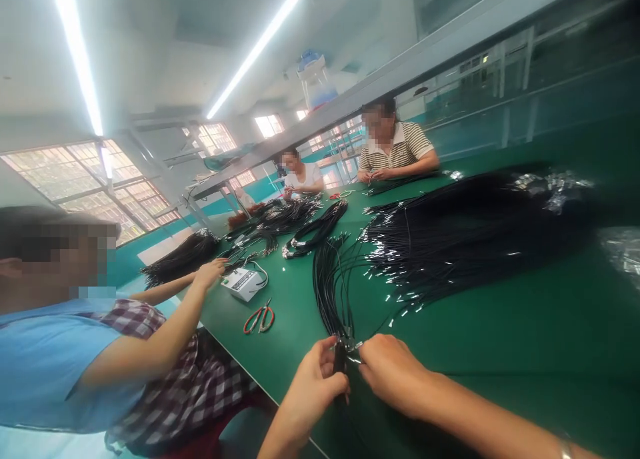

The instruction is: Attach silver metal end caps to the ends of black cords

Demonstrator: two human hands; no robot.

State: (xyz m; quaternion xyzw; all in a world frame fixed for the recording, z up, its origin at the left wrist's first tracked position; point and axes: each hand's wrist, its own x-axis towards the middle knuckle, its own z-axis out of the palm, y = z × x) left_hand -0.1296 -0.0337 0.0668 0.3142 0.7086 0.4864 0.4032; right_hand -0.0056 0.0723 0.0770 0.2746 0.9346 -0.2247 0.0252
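Observation:
My left hand (315,379) is closed around the lower end of a bundle of thin black cables (331,282) at the near edge of the green table (500,326). My right hand (395,369) pinches the same bundle's silver-tipped ends, right beside the left hand. The bundle runs away from me over the table. A large fan of black cables with shiny tips (465,236) lies just beyond, to the right.
Red-handled scissors (259,318) and a small white box device (243,283) lie left of my hands. A person in blue on my left reaches a hand (209,272) toward the device. Two more people sit at the far end with more cable bundles (315,229).

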